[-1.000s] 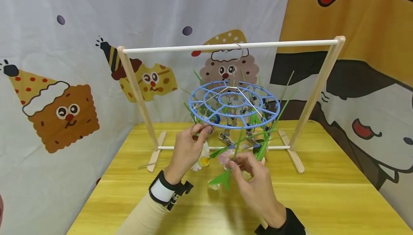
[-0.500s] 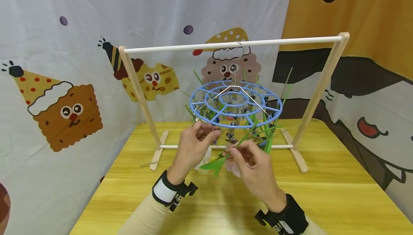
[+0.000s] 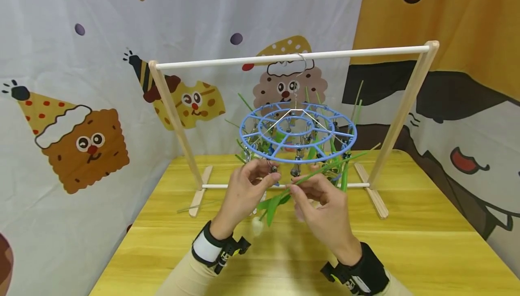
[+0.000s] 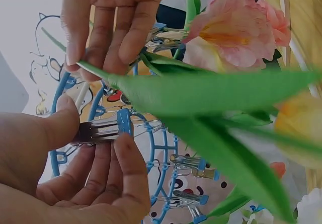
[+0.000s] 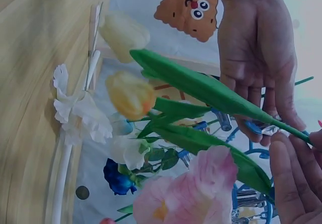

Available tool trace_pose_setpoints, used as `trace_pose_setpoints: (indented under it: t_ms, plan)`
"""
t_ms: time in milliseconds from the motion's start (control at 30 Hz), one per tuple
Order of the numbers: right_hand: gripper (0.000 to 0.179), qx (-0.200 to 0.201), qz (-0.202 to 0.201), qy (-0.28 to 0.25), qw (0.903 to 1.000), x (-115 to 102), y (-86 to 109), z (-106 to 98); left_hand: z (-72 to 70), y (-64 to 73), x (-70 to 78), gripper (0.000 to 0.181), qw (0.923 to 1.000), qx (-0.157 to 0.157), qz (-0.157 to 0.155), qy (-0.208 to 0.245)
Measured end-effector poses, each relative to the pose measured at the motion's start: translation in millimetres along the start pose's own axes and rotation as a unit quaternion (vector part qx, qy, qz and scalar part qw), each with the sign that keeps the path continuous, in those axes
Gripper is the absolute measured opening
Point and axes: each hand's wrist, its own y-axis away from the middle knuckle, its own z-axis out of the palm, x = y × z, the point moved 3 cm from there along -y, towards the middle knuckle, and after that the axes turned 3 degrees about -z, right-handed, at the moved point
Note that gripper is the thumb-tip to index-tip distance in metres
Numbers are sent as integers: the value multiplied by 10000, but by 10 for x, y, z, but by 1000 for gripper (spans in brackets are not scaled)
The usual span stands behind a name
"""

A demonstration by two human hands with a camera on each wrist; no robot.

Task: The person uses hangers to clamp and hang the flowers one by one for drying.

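A blue round clip hanger [image 3: 298, 161] hangs at the middle in the head view. My left hand [image 3: 248, 187], below its near-left rim, pinches a metal clip [image 4: 100, 129] with blue tips between thumb and fingers. My right hand [image 3: 327, 208] pinches the thin green stem of an artificial white tulip [image 3: 257, 226]. The tulip slants, bloom down to the left and stem end up to the right. Its broad leaves [image 5: 201, 85] spread below the pinch. In the left wrist view the stem passes close by the clip.
A wooden rack [image 3: 174, 120] carries the hanger on its white top bar [image 3: 227, 60]. Other artificial flowers hang upside down from clips, among them a pink bloom [image 5: 214, 176], a yellow tulip [image 5: 130, 95] and a blue rose [image 5: 118, 176]. Beneath is a yellow wooden table [image 3: 162, 246].
The tulip has swung from near upright to a slant, its bloom now out to the left. My left hand has shifted slightly right with the clip; my right hand has risen a little.
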Motion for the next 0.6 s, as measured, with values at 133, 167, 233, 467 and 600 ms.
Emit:
trace_pose_setpoints:
  t_ms: [133, 167, 233, 467, 600]
  plan:
    - [27, -21, 19, 201, 9998, 16, -24, -22, -13, 5, -4, 25, 10000, -56, -38, 37]
    - [26, -51, 12, 192, 9998, 20, -32, -21, -19, 6, -4, 26, 10000, -61, -36, 35]
    - [26, -117, 3, 158, 9998, 31, -46, -19, -30, 11, -6, 26, 10000, -52, -26, 33]
    - [20, -87, 212, 44, 9997, 58, -98, -25, -55, 51, -9, 22, 9997, 140, 38, 192]
    - [19, -29, 269, -138, 9995, 62, -127, -36, -42, 66, -21, 20, 9992, 248, 57, 311]
